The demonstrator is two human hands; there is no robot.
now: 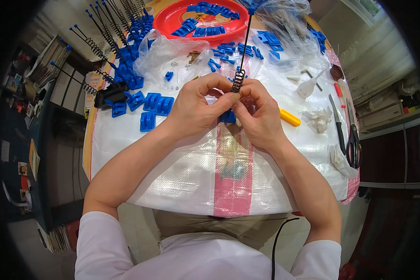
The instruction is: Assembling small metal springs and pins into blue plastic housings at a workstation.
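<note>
both hands meet over the middle of the white woven sheet (172, 168) covering the table. the left hand (196, 109) and right hand (259, 114) are curled close together, fingertips pinching the coiled spring base of a thin black rod (244, 44) that stands upright with a blue tip. a blue plastic clip (227, 116) peeks out just beneath the hands. finished rods (102, 42) lie at the far left, a red tray (172, 18) of blue parts beyond, scissors (352, 140) at the right edge.

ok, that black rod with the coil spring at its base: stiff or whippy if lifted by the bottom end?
Likely whippy: the black rod is long and thin above its coil spring, which should flex. Probably light; both hands pinch it with fingertips only. The blue base piece looks rigid.
</note>
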